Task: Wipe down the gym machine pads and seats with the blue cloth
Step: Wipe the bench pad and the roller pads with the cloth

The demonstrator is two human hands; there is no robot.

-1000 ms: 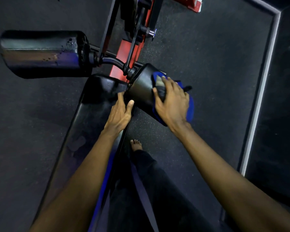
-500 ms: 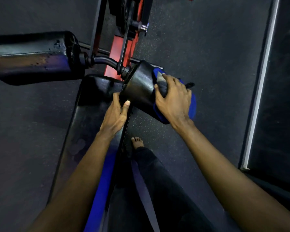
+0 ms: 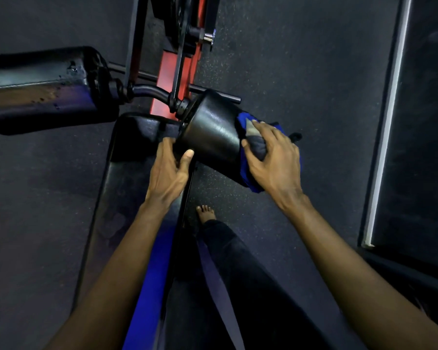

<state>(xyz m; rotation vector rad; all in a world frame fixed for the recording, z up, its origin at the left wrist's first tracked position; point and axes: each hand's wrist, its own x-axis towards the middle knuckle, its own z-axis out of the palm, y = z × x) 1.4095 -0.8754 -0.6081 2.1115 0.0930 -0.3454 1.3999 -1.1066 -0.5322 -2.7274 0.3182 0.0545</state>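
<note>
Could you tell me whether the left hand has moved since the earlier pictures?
No. The left hand stays at the corner of the bench pad, thumb against the roller pad, as before.

The scene is covered by a single wide-angle view, worn on the person's head and aimed forward and steeply down. The left hand point(image 3: 167, 173) and right hand point(image 3: 273, 157) are caught close, mid-frame, with forearms running in from the lower edge; the floor point(image 3: 301, 59) is seen beyond.
</note>
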